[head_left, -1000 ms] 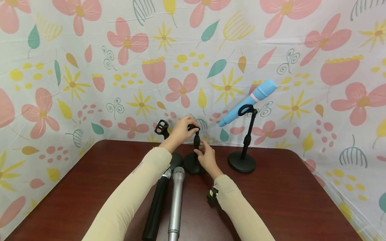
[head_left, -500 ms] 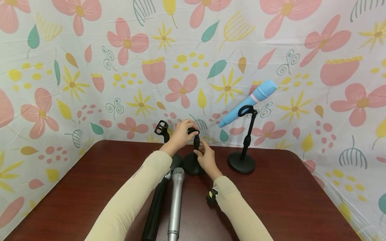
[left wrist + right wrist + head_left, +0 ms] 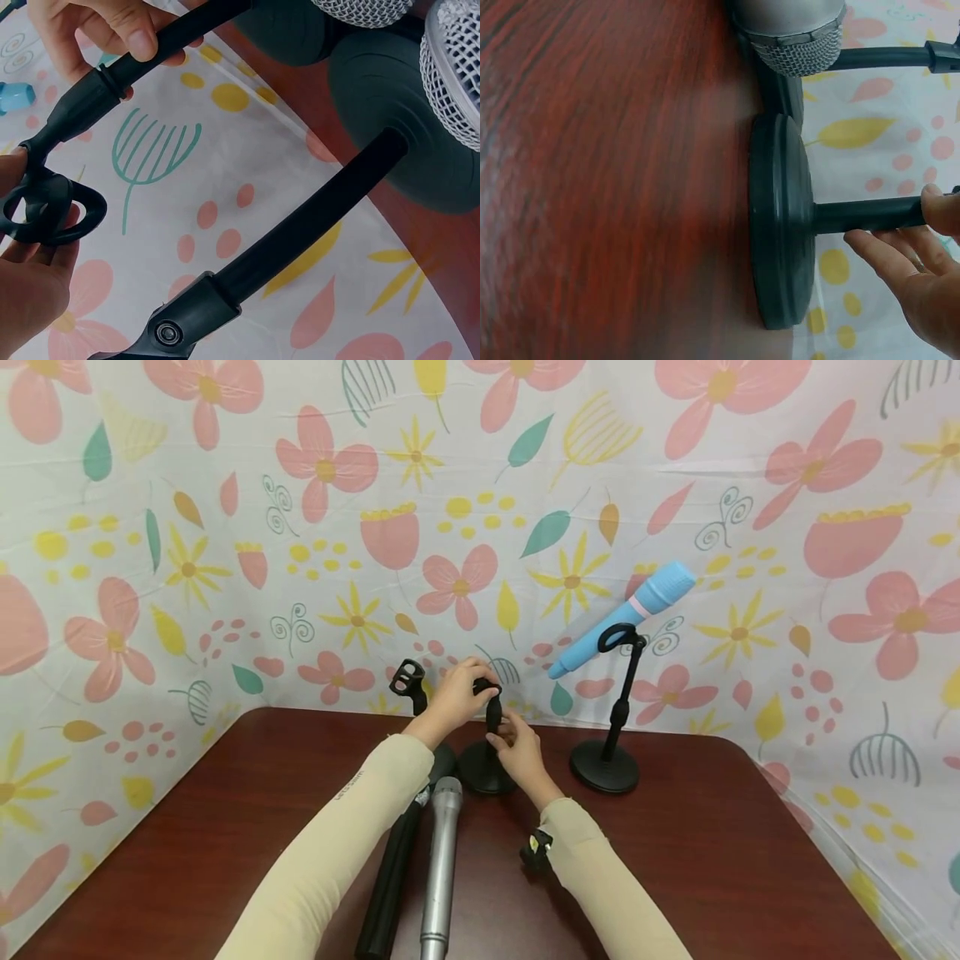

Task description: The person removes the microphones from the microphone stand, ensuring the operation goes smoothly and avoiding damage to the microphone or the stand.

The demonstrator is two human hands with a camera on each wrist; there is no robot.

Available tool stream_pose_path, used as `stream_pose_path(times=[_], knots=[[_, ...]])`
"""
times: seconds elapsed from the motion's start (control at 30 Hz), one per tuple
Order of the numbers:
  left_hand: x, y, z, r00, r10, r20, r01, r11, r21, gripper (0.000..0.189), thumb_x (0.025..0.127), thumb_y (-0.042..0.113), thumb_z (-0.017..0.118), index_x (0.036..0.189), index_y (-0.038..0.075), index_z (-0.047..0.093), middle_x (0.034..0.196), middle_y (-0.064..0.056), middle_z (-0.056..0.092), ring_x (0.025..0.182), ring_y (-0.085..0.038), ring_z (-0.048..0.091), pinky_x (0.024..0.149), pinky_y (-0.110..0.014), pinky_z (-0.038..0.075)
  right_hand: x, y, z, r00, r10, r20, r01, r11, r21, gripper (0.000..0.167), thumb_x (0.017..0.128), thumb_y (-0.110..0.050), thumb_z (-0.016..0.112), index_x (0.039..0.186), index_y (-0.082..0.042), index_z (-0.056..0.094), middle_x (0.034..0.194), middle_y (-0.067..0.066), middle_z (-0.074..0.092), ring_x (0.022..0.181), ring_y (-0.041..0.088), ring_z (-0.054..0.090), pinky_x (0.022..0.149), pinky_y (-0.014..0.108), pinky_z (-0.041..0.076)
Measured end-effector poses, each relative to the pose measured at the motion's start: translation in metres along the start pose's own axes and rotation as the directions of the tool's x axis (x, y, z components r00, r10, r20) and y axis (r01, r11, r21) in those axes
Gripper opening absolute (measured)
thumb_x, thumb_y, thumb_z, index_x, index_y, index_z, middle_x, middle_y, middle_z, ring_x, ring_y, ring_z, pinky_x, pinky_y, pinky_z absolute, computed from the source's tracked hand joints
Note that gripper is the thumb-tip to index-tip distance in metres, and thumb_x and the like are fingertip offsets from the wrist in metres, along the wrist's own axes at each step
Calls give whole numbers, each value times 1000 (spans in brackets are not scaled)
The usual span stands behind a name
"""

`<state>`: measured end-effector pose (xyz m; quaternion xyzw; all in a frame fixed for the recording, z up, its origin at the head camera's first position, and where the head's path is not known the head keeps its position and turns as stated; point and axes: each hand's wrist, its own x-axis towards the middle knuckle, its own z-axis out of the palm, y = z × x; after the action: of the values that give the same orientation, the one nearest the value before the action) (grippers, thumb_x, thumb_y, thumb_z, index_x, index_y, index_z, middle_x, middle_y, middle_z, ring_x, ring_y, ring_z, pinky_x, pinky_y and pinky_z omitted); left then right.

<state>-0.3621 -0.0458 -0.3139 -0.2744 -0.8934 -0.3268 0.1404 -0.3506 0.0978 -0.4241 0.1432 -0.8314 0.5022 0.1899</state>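
Observation:
Between my hands a black desktop microphone stand (image 3: 483, 772) stands upright on its round base. My left hand (image 3: 453, 696) pinches the holder (image 3: 52, 206) at its top, thumb on one side and fingers beneath in the left wrist view. Lower down, my right hand (image 3: 521, 755) grips the pole (image 3: 870, 215) between thumb and fingertips. The base (image 3: 780, 225) rests flat on the table. Just to the left is a second black stand (image 3: 408, 681) with an open clip on top, partly hidden behind my left arm.
A silver microphone (image 3: 441, 868) and a black microphone (image 3: 392, 881) lie side by side in front of the stands, heads pointing away. Farther right, a third stand (image 3: 604, 767) has a blue microphone (image 3: 630, 617) tilted at its ring. A flowered cloth (image 3: 465, 485) hangs behind the table.
The head view has shifted slightly, so everything sits a little farther right. Both hands keep their places on the middle stand.

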Motion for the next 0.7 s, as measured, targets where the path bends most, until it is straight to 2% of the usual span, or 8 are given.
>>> stream_pose_path(times=[0.2, 0.37, 0.47, 0.57, 0.63, 0.7], knots=[[-1, 2, 2, 1000, -3, 7, 3, 1000, -19, 18, 93, 12, 65, 108, 4, 69, 126, -9, 55, 117, -27, 53, 96, -40, 46, -4, -3, -11, 999, 16, 43, -16, 1000, -1, 39, 91, -2, 64, 129, -5, 57, 106, 19, 68, 93, 33, 67, 76, 41, 56], [-3, 5, -1, 1000, -2, 6, 2, 1000, 23, 17, 93, 14, 64, 108, 6, 68, 126, -8, 55, 115, -26, 54, 95, -40, 46, -5, -3, -20, 999, -20, 25, 20, 999, -33, 32, 90, 4, 63, 122, -2, 62, 100, 18, 70, 90, 32, 68, 76, 41, 56], [-4, 5, -2, 999, 40, -22, -37, 992, 118, 15, 92, 15, 66, 105, 8, 70, 123, -8, 58, 113, -26, 55, 97, -43, 44, -5, -3, -27, 1000, -23, 10, 24, 999, -48, 28, 91, 2, 62, 119, -1, 64, 99, 16, 71, 92, 31, 68, 76, 44, 55], [-3, 4, -1, 992, 117, -51, -103, 969, 225, 12, 91, 15, 68, 101, 9, 71, 118, -8, 60, 111, -26, 55, 100, -46, 40, -5, -3, -37, 1000, -23, -18, 22, 998, -53, 25, 92, -1, 62, 118, -1, 65, 101, 16, 71, 95, 31, 67, 78, 46, 54], [-2, 4, 0, 985, 159, -60, -137, 952, 273, 10, 90, 14, 69, 99, 9, 71, 115, -7, 61, 109, -26, 55, 100, -45, 40, -4, -4, -45, 999, -27, -39, 24, 998, -59, 24, 93, -2, 62, 117, -2, 65, 103, 17, 70, 97, 31, 67, 81, 47, 53], [-1, 4, 1, 983, 177, -52, -154, 942, 297, 9, 90, 14, 69, 98, 9, 70, 113, -7, 61, 108, -26, 55, 103, -44, 38, -5, -4, -54, 998, -31, -51, 28, 997, -65, 24, 93, -3, 62, 117, -3, 65, 105, 18, 69, 99, 31, 67, 84, 47, 52]])
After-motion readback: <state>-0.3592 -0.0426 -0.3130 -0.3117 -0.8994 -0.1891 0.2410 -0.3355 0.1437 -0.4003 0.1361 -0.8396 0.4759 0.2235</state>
